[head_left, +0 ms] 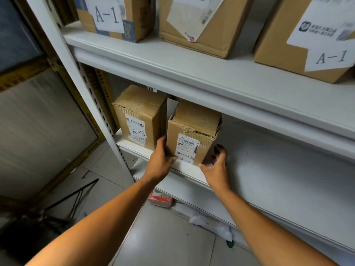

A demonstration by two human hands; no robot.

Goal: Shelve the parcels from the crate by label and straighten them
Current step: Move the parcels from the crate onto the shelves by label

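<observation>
Two brown parcels labelled A-2 stand upright on the lower white shelf point(269, 169). The left parcel point(140, 116) sits by the shelf post. The right parcel point(192, 135) stands close beside it at the shelf's front edge, its top edge dented. My left hand point(160, 160) lies against that parcel's lower left corner, fingers straight up its left side in the gap between the parcels, thumb on the front. My right hand point(216, 166) hovers at its lower right corner with fingers spread and loosely bent, thumb near the front edge. The crate is out of view.
The upper shelf point(172, 60) carries three larger boxes, two showing A-1 labels point(106, 15) point(332, 57). The lower shelf stretches bare to the right of the parcels. On the floor below lie a red packet point(160, 200), white plastic bags point(211, 225) and a black stand point(73, 198).
</observation>
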